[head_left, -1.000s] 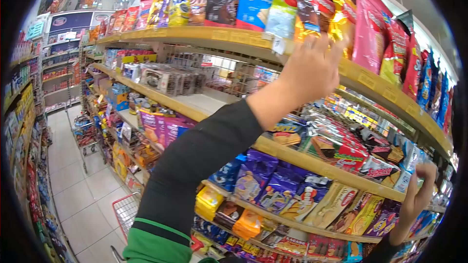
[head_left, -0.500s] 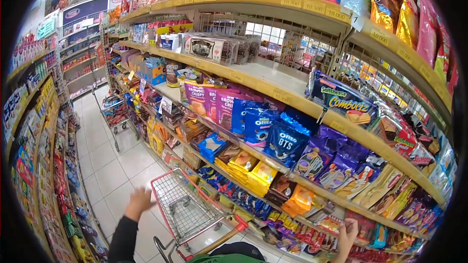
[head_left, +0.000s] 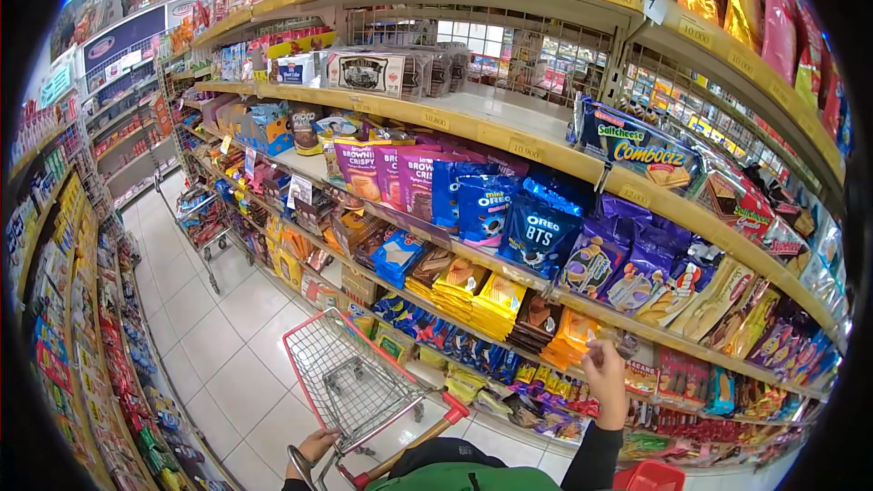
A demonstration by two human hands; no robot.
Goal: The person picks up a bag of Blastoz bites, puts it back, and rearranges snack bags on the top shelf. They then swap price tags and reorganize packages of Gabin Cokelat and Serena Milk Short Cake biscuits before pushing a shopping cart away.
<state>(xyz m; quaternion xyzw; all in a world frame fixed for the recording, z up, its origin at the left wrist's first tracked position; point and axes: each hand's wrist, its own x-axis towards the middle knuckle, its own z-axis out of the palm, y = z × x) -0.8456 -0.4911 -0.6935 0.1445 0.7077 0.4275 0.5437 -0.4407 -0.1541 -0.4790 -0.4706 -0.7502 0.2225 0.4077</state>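
My left hand (head_left: 315, 448) is closed around the metal frame of a shopping cart (head_left: 353, 380), at its near left corner beside a dark curved bar. The cart has a wire basket with a red rim and a red-ended handle (head_left: 452, 411). My right hand (head_left: 606, 382) is raised before the lower shelf with its fingers curled in a pinch; what is in them, if anything, I cannot make out. Orange packets (head_left: 572, 335) lie just behind its fingertips. Yellow packets (head_left: 496, 302) and brown packets (head_left: 535, 320) are stacked to their left.
Above stand blue Oreo bags (head_left: 543, 235), purple packs (head_left: 644, 265) and pink Brownie Crispy bags (head_left: 362, 171). Another loaded cart (head_left: 202, 218) stands farther down the tiled aisle (head_left: 218, 345). Stocked shelves (head_left: 68, 309) line the left side. Something red (head_left: 653, 475) shows at the bottom edge.
My left hand has come down from above the floor onto the cart's near left corner. My right hand has risen and moved left toward the orange packets. The view has shifted slightly.
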